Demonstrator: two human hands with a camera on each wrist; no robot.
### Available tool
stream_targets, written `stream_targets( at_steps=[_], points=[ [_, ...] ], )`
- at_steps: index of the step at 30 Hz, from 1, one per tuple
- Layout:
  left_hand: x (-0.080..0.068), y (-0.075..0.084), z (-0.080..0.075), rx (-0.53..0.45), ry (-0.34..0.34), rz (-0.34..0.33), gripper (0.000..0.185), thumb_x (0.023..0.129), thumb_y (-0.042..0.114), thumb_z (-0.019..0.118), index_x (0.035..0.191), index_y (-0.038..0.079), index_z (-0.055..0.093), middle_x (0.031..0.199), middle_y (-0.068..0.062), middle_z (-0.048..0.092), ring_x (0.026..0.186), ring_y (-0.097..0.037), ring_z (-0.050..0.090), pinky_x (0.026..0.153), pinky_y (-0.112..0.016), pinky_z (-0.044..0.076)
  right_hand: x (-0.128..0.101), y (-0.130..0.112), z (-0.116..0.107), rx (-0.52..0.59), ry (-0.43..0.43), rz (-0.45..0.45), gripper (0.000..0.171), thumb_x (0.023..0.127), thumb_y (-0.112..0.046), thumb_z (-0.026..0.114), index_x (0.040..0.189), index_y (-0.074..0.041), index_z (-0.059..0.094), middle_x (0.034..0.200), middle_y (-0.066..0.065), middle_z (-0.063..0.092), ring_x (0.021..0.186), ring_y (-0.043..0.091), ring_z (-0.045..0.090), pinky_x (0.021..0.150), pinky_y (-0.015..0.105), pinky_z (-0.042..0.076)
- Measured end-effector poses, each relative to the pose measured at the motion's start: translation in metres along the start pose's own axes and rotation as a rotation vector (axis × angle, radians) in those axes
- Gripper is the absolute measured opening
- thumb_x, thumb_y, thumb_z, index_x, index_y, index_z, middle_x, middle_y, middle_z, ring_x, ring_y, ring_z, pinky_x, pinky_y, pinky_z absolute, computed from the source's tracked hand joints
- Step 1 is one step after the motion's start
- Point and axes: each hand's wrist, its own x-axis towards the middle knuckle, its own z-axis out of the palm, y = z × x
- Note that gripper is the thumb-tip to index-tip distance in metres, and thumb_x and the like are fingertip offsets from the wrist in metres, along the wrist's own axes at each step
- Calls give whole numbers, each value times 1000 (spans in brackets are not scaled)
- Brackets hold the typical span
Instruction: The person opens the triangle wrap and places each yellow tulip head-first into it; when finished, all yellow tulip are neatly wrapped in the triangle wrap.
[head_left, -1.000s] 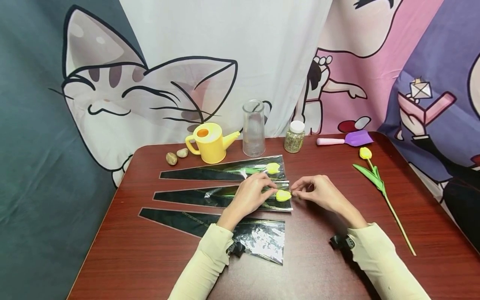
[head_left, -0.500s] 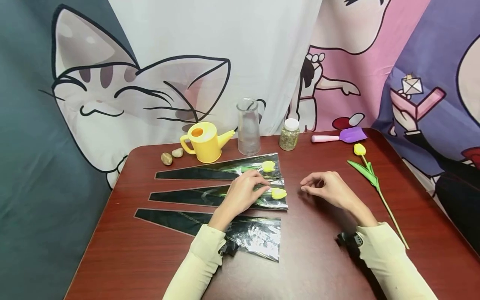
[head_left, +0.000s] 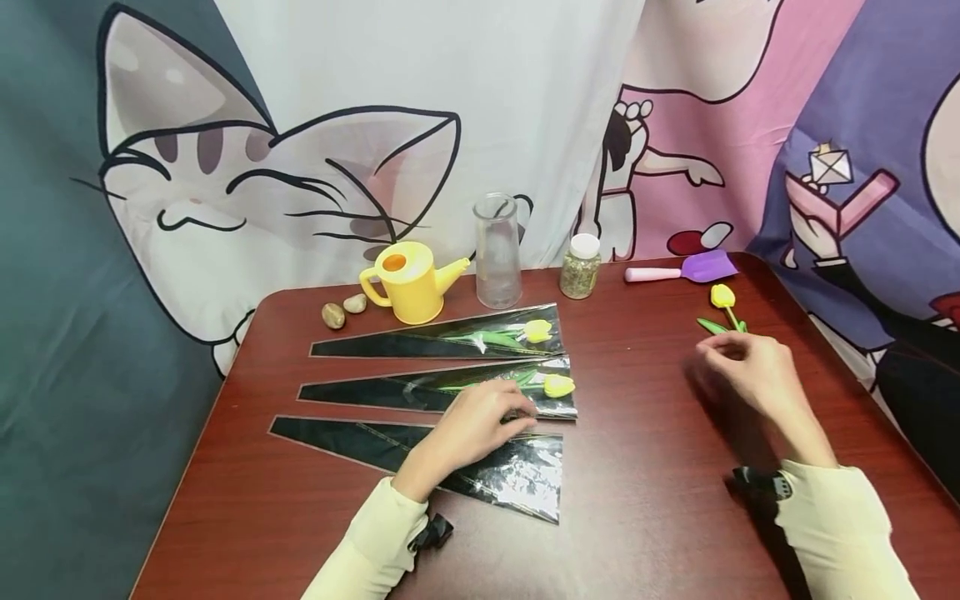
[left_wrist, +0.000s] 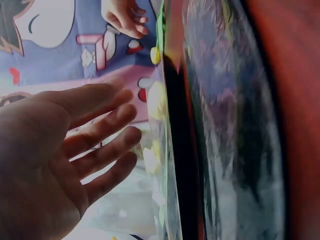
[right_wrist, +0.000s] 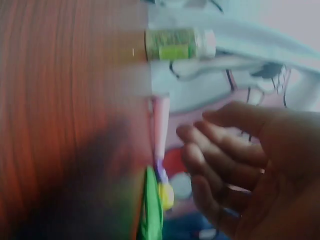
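A: Cellophane sleeves, three of them, lie fanned on the reddish-brown tabletop. State the left hand's position.

B: Left hand rests flat, fingers straight and relaxed, across the gap between the middle sleeve and the near sleeve. It grips nothing. In the left wrist view the fingers are spread beside the sleeve edge.

A: Contents of the sleeves?

B: Far sleeve holds a yellow tulip. The middle sleeve holds a second tulip, at 1 o'clock from the left hand and just beside its fingertips. No flower shows in the near sleeve.

A: Right hand?

B: Right hand hovers at 3 o'clock of the sleeves, fingers loosely curled, empty. The loose tulip lies at 12 o'clock of that hand; its stem is hidden behind the hand. Contact cannot be confirmed.

A: Back row?

B: From 10 to 2 o'clock: two pebbles, yellow watering can, clear glass vase, small jar, purple scoop.
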Motion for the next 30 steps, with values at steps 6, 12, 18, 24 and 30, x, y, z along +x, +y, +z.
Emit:
stream_targets(
  at_steps=[6,12,18,24,30],
  points=[
    [-11,11,6,50,-146,100,17,89,35,74,98,21,77,90,11,61,83,-3,57,71,-21,47,-15,33,-24,-83,34,207,31,90,-30,67,103,-3,73,96,21,71,96,46,59,67,42,38],
    [-18,12,20,118,-235,96,27,83,46,76,102,26,76,93,13,61,87,-5,58,72,-23,48,-26,51,-34,-148,-90,351,45,91,-40,64,110,0,69,116,34,59,100,59,48,67,58,39],
    [-19,14,25,154,-215,88,29,79,47,79,101,29,77,94,14,60,87,-5,58,70,-22,47,-30,59,-37,-183,-171,357,51,89,-46,66,106,3,69,114,40,55,91,60,50,61,56,41],
    [-20,14,26,125,-160,131,19,80,42,79,92,28,78,87,15,60,80,-5,57,65,-21,46,-29,62,-36,-180,-185,321,46,90,-44,67,102,0,72,111,37,59,87,58,51,58,54,41],
    [-20,14,28,101,-122,141,6,84,34,78,80,30,75,83,19,58,78,-1,53,66,-19,44,-27,62,-36,-174,-193,316,46,90,-43,66,102,0,73,112,37,58,87,56,52,58,55,42]
  ],
)
